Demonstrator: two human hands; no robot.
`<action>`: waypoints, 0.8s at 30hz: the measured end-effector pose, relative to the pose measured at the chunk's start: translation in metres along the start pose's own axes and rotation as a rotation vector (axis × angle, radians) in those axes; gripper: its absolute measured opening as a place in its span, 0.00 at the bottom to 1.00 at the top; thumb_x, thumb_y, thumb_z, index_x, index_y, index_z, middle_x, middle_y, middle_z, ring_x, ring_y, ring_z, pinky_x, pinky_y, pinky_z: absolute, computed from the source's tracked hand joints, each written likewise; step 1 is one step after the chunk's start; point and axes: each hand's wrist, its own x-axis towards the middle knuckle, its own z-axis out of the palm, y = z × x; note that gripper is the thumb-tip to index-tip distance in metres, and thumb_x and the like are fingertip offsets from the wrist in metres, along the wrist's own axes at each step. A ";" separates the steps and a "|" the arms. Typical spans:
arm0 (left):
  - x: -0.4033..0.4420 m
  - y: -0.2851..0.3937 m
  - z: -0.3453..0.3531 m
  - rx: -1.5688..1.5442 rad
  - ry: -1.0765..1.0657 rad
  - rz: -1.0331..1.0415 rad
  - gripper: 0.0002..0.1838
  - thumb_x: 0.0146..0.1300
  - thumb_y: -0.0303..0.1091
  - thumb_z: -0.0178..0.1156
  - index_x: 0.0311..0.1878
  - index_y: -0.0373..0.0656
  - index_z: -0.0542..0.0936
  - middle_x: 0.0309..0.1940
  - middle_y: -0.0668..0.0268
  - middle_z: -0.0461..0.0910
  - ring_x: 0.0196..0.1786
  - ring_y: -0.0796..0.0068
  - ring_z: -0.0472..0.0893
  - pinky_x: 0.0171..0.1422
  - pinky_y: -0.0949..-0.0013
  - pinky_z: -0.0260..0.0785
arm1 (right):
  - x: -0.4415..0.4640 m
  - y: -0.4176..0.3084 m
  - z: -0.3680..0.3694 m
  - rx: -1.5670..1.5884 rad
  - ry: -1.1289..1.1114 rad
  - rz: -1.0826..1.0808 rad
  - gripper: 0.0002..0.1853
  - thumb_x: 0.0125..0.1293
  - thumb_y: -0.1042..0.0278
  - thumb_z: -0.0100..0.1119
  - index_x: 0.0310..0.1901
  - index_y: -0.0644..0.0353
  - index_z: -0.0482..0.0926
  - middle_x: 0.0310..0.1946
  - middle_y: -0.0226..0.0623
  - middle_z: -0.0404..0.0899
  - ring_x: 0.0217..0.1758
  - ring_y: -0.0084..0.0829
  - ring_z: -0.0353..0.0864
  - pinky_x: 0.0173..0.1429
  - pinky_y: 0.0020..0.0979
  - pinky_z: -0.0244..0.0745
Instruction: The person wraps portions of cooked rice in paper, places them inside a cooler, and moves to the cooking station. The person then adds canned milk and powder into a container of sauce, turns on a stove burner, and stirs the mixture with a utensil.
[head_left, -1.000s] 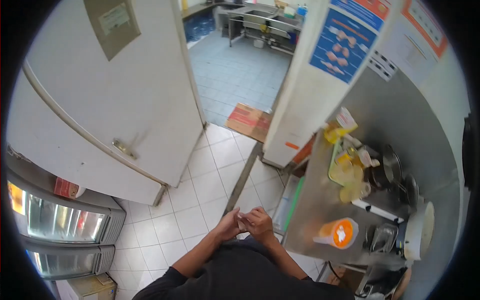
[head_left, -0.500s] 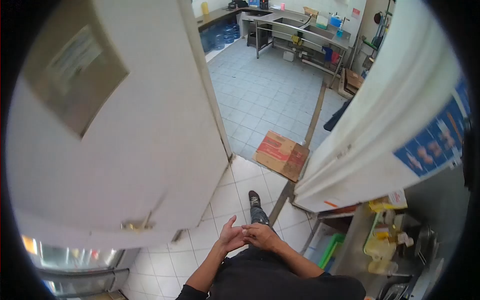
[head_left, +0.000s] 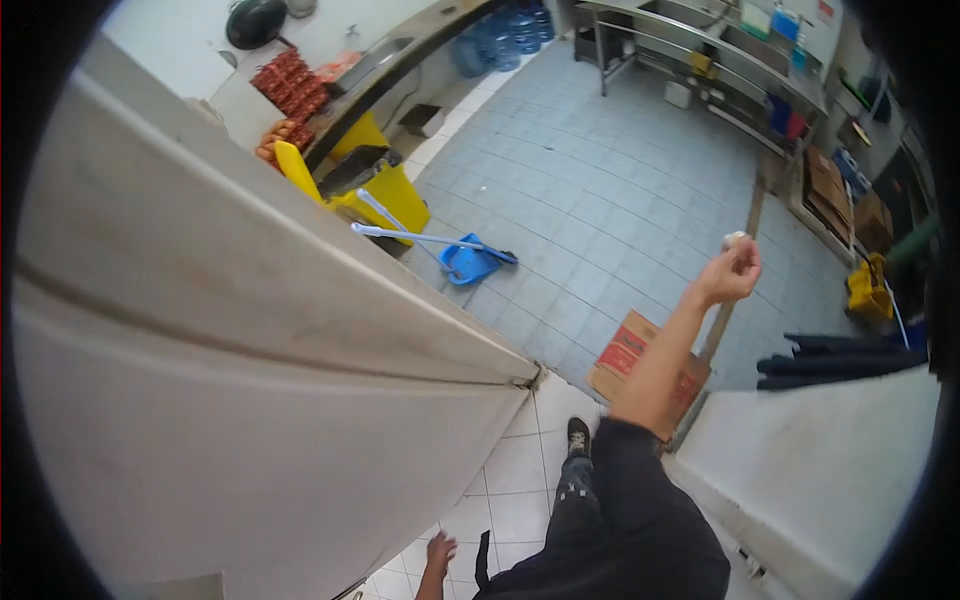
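My right hand [head_left: 732,275] is stretched out ahead over the blue-grey tiled floor, its fingers closed. A small whitish thing [head_left: 734,239] shows at the fingertips, too small to make out. Beneath my right forearm a flattened cardboard box [head_left: 625,352], brown with red print, lies on the floor at the doorway. My left hand [head_left: 440,549] hangs low by my side with nothing visible in it, its fingers loosely bent and apart. It is nearest to the large white door [head_left: 300,420] on the left.
A yellow bin [head_left: 395,195] with a black liner stands beyond the door, beside a blue dustpan [head_left: 474,260] with a long handle. Metal sinks [head_left: 680,12] line the back. At the right are a yellow mop bucket [head_left: 868,288] and a white wall [head_left: 810,470].
My hands, together in front of my waist before, are now apart. The right one has reached forward, the left has dropped to my side. I have moved further into the doorway.
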 end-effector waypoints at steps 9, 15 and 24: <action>-0.045 -0.077 -0.023 -0.058 -0.026 -0.256 0.29 0.72 0.55 0.50 0.64 0.42 0.69 0.52 0.57 0.82 0.50 0.65 0.83 0.51 0.53 0.72 | -0.307 -0.085 0.225 -0.152 -1.241 0.068 0.31 0.71 0.43 0.52 0.60 0.65 0.74 0.54 0.59 0.80 0.58 0.57 0.79 0.59 0.50 0.74; -0.039 -0.039 -0.006 0.165 -0.109 -0.083 0.28 0.72 0.55 0.50 0.62 0.41 0.71 0.51 0.57 0.83 0.49 0.64 0.83 0.50 0.55 0.73 | -0.317 0.081 -0.027 -0.433 -1.449 0.177 0.27 0.72 0.45 0.48 0.37 0.66 0.82 0.39 0.60 0.82 0.45 0.58 0.82 0.49 0.52 0.74; 0.126 -0.001 -0.015 0.606 -0.437 0.740 0.20 0.75 0.40 0.46 0.50 0.37 0.82 0.43 0.54 0.84 0.48 0.61 0.82 0.57 0.61 0.74 | -0.226 -0.043 -0.646 -1.409 -1.536 0.854 0.28 0.61 0.48 0.57 0.41 0.73 0.84 0.37 0.57 0.85 0.41 0.52 0.87 0.45 0.44 0.83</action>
